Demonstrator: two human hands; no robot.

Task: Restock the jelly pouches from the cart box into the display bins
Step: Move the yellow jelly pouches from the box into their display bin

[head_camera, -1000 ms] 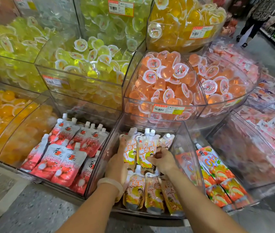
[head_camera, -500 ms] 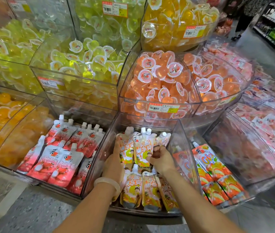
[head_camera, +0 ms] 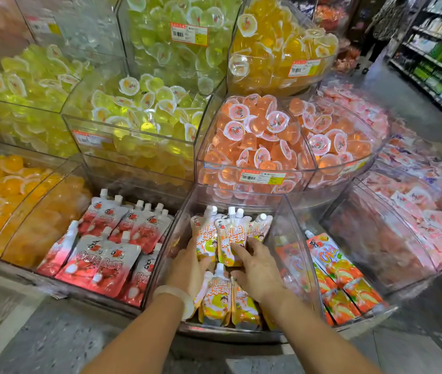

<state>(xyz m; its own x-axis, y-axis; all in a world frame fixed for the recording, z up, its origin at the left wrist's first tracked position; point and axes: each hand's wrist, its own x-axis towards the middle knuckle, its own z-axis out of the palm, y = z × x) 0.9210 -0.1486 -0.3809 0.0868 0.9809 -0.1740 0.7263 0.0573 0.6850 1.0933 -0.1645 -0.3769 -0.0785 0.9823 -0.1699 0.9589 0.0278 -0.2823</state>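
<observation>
Both my hands are inside the clear middle bin (head_camera: 292, 238) on the bottom row. Several orange-and-white spouted jelly pouches (head_camera: 230, 238) stand upright at its back, and more pouches (head_camera: 218, 298) lie flat in front. My left hand (head_camera: 187, 268), with a pale bracelet at the wrist, rests against the left side of the upright row. My right hand (head_camera: 257, 265) has spread fingers touching the lower edge of the upright pouches. Neither hand plainly grips a pouch. The cart box is out of view.
Red lychee pouches (head_camera: 101, 255) fill the bin to the left; orange fruit pouches (head_camera: 336, 276) fill the one to the right. Bins of peach jelly cups (head_camera: 257, 141) and yellow-green cups (head_camera: 144, 109) sit above. An aisle with shelves (head_camera: 441, 58) runs off at far right.
My right hand has opened from a hold on the upright pouches to spread fingers against them. The left hand stays beside the row. The camera has shifted slightly.
</observation>
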